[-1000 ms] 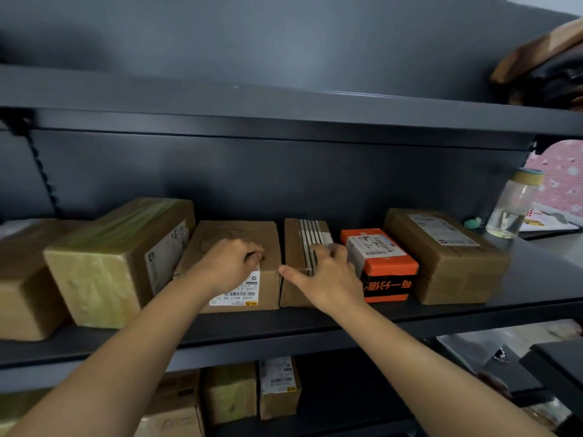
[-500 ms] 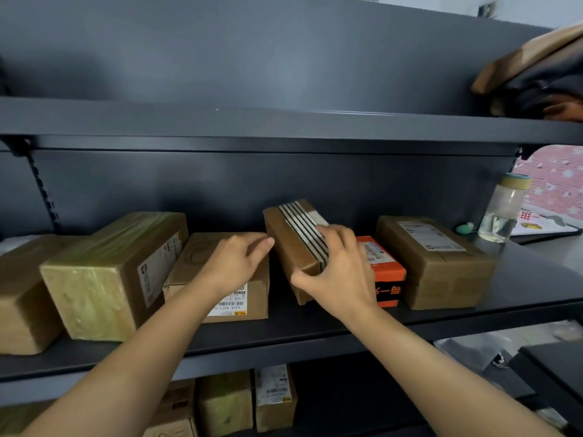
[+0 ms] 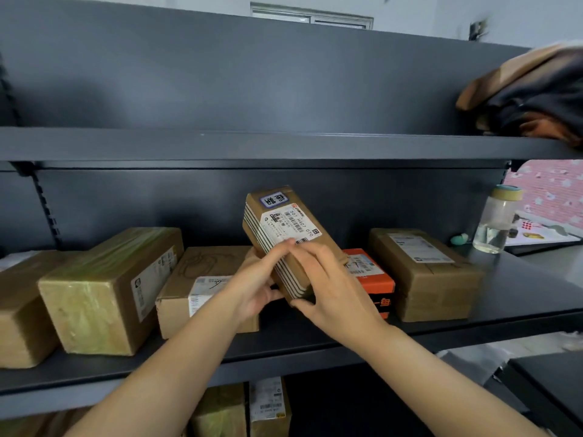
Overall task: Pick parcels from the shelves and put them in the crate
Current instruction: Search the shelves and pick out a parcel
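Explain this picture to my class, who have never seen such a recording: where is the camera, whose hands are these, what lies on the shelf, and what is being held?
There is no machine here. A person works with two bare hands, and the single camera sits on their head, looking forward and down. The left hand and right hand together hold up a narrow brown cardboard parcel with striped tape and a white label, tilted. On the dark grey metal shelf lie a yellowish tape-wrapped box, a flat brown cardboard box, an orange-and-black box and a larger brown cardboard box. A clear plastic bottle stands near the right end.
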Tool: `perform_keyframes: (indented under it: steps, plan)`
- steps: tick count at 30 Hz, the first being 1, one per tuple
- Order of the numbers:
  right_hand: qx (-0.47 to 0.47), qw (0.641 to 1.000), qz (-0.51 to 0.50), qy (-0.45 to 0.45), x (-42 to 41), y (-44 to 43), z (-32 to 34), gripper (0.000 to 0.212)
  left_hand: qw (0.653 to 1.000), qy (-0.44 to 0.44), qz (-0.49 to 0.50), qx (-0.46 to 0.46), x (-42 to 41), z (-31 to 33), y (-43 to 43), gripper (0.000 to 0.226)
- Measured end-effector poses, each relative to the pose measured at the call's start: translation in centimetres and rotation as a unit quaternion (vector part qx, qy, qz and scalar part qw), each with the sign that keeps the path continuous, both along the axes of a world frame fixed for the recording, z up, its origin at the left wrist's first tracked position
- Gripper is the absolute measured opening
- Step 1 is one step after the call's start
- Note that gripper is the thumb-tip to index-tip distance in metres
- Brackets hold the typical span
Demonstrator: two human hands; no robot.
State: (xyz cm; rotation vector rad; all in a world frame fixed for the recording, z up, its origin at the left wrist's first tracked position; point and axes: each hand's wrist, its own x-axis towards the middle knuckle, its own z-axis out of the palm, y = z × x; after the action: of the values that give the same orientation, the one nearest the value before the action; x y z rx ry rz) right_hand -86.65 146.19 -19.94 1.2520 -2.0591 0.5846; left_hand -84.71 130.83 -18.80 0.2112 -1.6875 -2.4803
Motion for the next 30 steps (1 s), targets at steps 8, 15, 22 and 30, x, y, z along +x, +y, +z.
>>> perform_keyframes:
  steps: [8,15,22,30]
  plan:
    - [-0.024,0.999,-0.041,-0.016,-1.0,2.0,-0.3,0.072,0.999,0.016,0.029,-0.032,0.0,-0.2,0.6,0.079]
    - [-0.095,0.985,-0.036,-0.142,-0.5,2.4,0.0,0.075,0.998,0.023,0.053,-0.032,0.7,0.0,2.1,0.070]
    - [-0.098,0.950,-0.048,-0.291,0.1,5.2,-0.7,0.098,0.980,0.059,0.062,-0.182,0.4,-0.2,4.0,0.105]
    - [-0.121,0.949,-0.143,-0.252,6.2,7.9,-1.3,0.068,0.949,0.122,-0.048,-0.286,2.7,-1.4,3.8,0.110]
